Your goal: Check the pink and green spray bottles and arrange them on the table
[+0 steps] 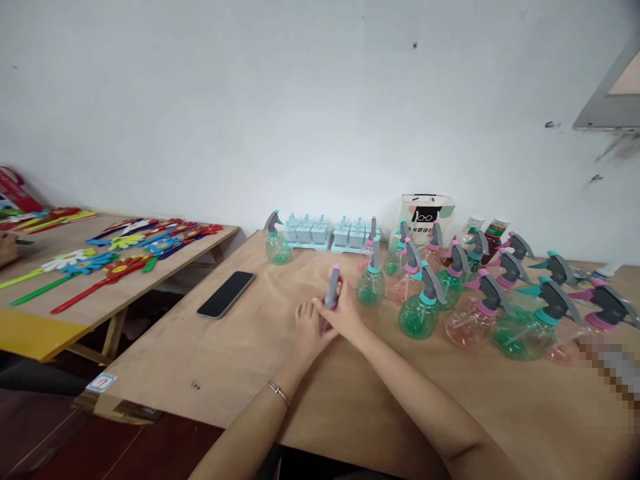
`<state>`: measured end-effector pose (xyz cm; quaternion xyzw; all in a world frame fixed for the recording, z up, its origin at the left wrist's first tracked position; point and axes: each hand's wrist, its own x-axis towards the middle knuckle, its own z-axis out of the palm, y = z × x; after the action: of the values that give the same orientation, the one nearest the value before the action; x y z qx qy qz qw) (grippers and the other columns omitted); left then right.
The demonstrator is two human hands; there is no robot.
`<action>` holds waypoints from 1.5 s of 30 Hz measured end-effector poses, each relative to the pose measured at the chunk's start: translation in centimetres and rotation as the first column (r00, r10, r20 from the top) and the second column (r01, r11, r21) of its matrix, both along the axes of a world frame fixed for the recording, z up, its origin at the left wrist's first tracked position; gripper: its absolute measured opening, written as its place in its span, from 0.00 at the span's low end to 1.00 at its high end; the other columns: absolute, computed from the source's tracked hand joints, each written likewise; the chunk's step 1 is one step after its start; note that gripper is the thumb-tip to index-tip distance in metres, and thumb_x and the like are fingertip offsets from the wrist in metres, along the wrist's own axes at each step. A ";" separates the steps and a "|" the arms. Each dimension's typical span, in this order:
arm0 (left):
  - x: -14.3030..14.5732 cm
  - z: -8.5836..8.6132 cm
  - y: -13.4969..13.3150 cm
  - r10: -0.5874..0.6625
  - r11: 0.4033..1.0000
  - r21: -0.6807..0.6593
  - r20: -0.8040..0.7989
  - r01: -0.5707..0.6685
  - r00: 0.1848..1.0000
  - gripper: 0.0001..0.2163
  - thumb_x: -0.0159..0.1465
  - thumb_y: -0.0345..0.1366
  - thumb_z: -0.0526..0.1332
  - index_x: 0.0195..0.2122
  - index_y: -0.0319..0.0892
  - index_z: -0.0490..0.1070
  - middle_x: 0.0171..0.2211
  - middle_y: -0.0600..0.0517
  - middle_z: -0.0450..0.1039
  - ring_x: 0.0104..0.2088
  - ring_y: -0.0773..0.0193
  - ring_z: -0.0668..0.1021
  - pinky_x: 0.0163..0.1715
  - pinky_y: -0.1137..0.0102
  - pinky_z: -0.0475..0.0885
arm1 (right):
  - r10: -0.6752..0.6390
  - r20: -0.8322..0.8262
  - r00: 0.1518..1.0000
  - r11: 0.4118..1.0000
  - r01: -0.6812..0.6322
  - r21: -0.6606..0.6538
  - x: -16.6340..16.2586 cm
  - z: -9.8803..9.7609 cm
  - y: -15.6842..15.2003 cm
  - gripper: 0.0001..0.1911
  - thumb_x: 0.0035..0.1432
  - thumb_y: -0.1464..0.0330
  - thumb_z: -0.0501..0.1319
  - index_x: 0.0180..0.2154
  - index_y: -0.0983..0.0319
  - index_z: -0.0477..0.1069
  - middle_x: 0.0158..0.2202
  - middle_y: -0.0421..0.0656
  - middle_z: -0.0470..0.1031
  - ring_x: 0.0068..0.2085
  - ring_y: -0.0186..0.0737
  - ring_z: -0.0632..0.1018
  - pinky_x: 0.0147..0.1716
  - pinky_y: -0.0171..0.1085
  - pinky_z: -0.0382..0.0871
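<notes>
Over the middle of the table, my two hands meet at a spray bottle, whose grey trigger head with a pink nozzle (333,287) points away from me. My right hand (345,313) is closed round the trigger head. Lower and to the left, my left hand (309,327) has its fingers curled against the same bottle; my hands mostly hide its body. Close on the right stands a spray bottle with a turquoise collar and a green base (370,287). Several more, in green and pink, crowd the table's right side.
A black phone (227,294) lies to the left. Along the wall stand a lone green spray bottle (278,247), pale blue popsicle moulds (313,232) and a printed paper bag (425,217). Colourful hand-shaped clappers (120,268) cover the neighbouring table, where another person's hand (7,248) shows.
</notes>
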<state>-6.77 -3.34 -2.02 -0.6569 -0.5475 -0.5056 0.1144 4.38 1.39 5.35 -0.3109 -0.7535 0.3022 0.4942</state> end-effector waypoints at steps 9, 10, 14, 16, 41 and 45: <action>-9.8 4.9 5.2 0.310 0.936 0.012 0.443 -0.351 0.841 0.17 0.63 0.44 0.59 0.49 0.40 0.68 0.48 0.43 0.72 0.51 0.53 0.74 0.56 0.56 0.66 | 0.123 -0.165 0.979 0.971 -0.153 -0.186 2.8 2.4 1.6 0.17 0.47 0.71 0.56 0.42 0.59 0.71 0.44 0.46 0.79 0.49 0.48 0.79 0.54 0.49 0.70; -11.7 6.2 6.9 0.388 0.910 -0.059 0.474 -0.411 0.790 0.20 0.60 0.43 0.62 0.51 0.39 0.66 0.51 0.41 0.70 0.54 0.52 0.73 0.58 0.56 0.65 | 0.132 -0.187 0.974 0.966 -0.168 -0.195 3.1 2.8 1.6 0.16 0.46 0.71 0.56 0.39 0.59 0.71 0.43 0.45 0.79 0.47 0.47 0.79 0.52 0.48 0.70; -17.7 10.7 12.8 0.547 0.833 -0.369 0.439 -0.412 0.713 0.34 0.52 0.39 0.70 0.57 0.34 0.58 0.60 0.32 0.61 0.65 0.44 0.63 0.63 0.54 0.58 | 0.180 -0.244 0.953 0.939 -0.240 -0.244 4.0 4.5 0.9 0.11 0.45 0.70 0.56 0.34 0.58 0.70 0.38 0.42 0.76 0.38 0.41 0.76 0.40 0.41 0.71; -19.3 12.2 14.8 0.535 0.835 -0.404 0.435 -0.374 0.725 0.37 0.51 0.38 0.71 0.59 0.33 0.56 0.61 0.30 0.61 0.65 0.43 0.64 0.62 0.52 0.59 | 0.219 -0.253 0.942 0.916 -0.287 -0.278 4.3 5.4 0.4 0.09 0.47 0.69 0.57 0.34 0.58 0.70 0.37 0.40 0.75 0.32 0.37 0.72 0.33 0.37 0.68; -6.9 8.9 -0.6 0.055 0.985 -0.174 0.326 0.003 0.944 0.12 0.62 0.44 0.58 0.39 0.44 0.74 0.39 0.49 0.74 0.42 0.58 0.77 0.45 0.64 0.72 | 0.226 -0.578 0.784 0.667 -0.557 -0.495 7.1 9.2 -0.5 0.18 0.39 0.66 0.63 0.37 0.57 0.76 0.41 0.44 0.82 0.48 0.49 0.80 0.27 0.34 0.70; -6.7 7.5 -1.7 -0.112 0.944 -0.226 0.467 0.241 0.877 0.16 0.64 0.47 0.59 0.50 0.46 0.71 0.50 0.46 0.74 0.51 0.56 0.77 0.53 0.60 0.70 | 0.271 -0.565 0.779 0.669 -0.575 -0.472 7.0 8.4 0.4 0.16 0.38 0.67 0.62 0.35 0.58 0.75 0.38 0.43 0.83 0.45 0.49 0.80 0.31 0.37 0.72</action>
<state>-13.45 -5.02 5.47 -0.5799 -0.5616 -0.5696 -0.1546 11.37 1.76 13.78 -0.1876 -0.5272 0.7050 0.4357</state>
